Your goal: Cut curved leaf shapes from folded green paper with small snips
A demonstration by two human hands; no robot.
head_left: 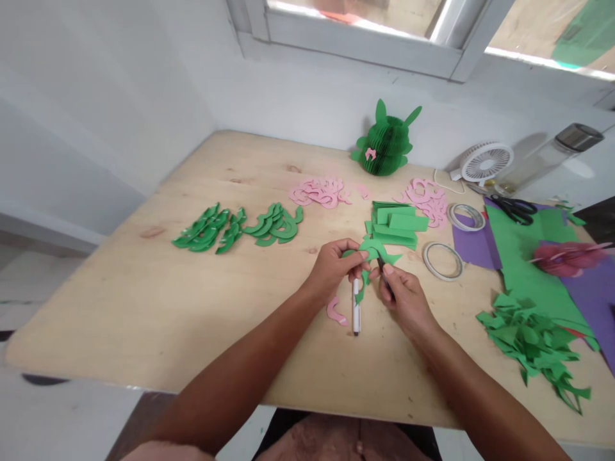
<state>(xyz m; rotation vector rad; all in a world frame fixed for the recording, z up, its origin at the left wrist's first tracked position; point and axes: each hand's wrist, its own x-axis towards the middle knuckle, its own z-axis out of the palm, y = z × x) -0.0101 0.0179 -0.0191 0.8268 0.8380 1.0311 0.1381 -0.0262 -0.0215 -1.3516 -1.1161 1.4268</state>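
Observation:
My left hand (340, 266) pinches a piece of green paper (369, 248) above the middle of the wooden table. Black-handled scissors (385, 276) are in my right hand (402, 291), their blades at the curved edge of that paper. A green strip hangs below it between my hands. Just beneath lies a white marker (356, 310), with a curved pink paper piece (336, 312) to its left. Behind my hands is a stack of folded green paper (396, 224).
Green curved cutouts (204, 228) and pink cutouts (321, 191) lie at left and centre back. A green paper figure (385, 147), small fan (485, 162), bottle (548, 157) and tape rolls (442, 261) stand or lie right of centre. Green scraps (531, 339) lie at right.

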